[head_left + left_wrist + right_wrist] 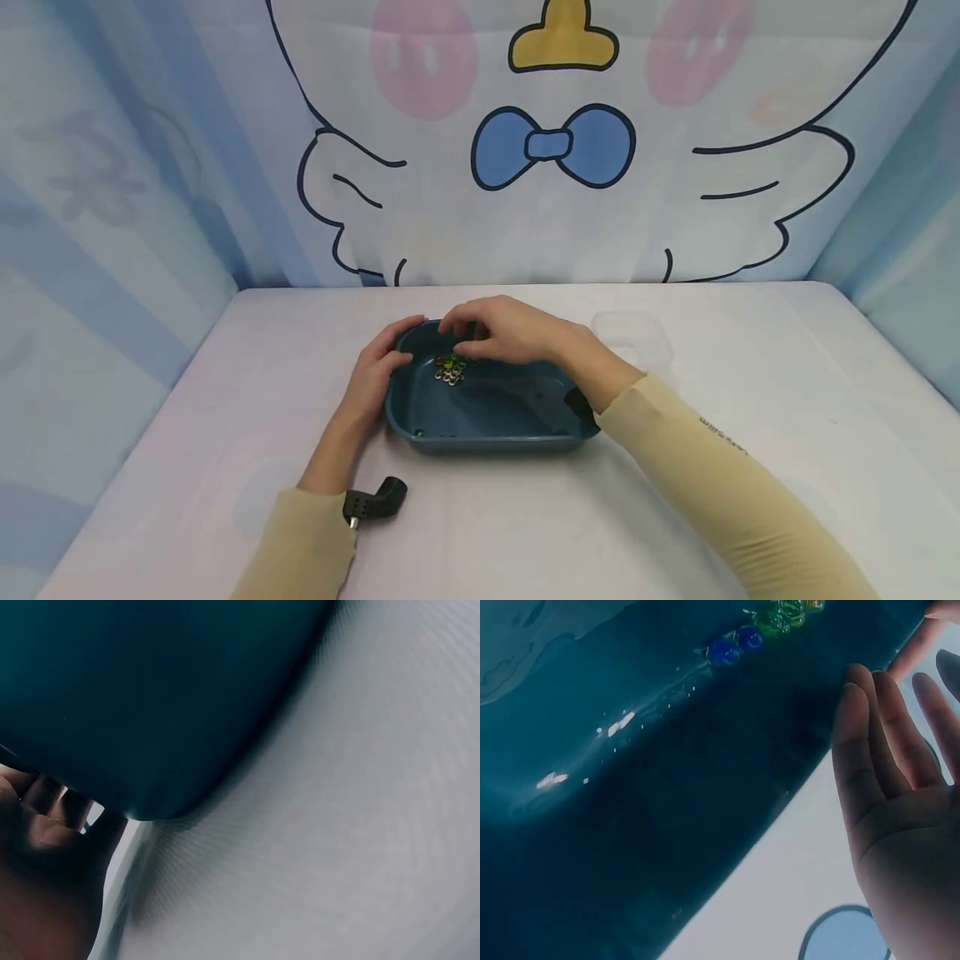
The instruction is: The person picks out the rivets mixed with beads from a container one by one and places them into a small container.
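A dark blue rectangular basin (510,408) with water in it stands on the table. My left hand (369,375) holds the basin's left end, thumb at the rim and fingers along the outer wall. Small glass marbles (450,369) lie clustered inside near that end; in the right wrist view, blue marbles (735,645) and green ones are visible. Over the far left part of the basin hovers my right hand (510,329), its fingers bent loosely and nothing visible between them. The right wrist view shows its fingers (859,757) fairly straight, beside the basin's far edge.
A clear plastic container (633,337) stands behind the right end of the basin, partly hidden by the right forearm. The white table (300,333) meets a printed curtain (555,233) at the back. A black wrist device (377,500) sits on the left wrist.
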{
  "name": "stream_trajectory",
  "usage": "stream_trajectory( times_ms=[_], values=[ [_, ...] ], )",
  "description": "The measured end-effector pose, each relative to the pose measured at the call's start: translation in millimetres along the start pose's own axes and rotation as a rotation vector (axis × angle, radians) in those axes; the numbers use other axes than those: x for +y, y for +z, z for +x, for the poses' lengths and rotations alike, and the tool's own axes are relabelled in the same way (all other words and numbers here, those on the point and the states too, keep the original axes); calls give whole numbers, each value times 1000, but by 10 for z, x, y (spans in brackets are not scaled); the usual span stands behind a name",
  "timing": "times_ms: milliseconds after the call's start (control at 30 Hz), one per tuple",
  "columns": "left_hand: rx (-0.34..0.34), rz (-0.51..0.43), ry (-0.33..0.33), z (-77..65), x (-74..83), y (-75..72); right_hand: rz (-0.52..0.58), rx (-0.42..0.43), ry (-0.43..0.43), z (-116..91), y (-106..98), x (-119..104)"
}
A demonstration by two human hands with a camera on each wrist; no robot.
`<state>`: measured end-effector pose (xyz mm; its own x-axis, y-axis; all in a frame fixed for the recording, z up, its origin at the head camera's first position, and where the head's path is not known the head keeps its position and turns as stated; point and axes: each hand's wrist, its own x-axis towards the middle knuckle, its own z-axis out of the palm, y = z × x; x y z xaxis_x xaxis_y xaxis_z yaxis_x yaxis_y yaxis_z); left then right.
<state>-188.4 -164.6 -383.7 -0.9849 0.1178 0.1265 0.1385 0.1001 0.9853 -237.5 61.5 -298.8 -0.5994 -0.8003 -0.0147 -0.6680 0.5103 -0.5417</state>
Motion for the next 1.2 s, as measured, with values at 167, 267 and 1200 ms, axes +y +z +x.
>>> stream_trajectory(
  times_ms=[167,267,1200],
  values=[
    [-10,-31,28,-4,-31,6,4,-7,-8,14,55,17],
    [-10,-33,35,-3,-50,14,1,-19,-11,20,90,39],
    [36,-56,15,-18,-57,35,-158,-143,25,101,247,85]
  ],
)
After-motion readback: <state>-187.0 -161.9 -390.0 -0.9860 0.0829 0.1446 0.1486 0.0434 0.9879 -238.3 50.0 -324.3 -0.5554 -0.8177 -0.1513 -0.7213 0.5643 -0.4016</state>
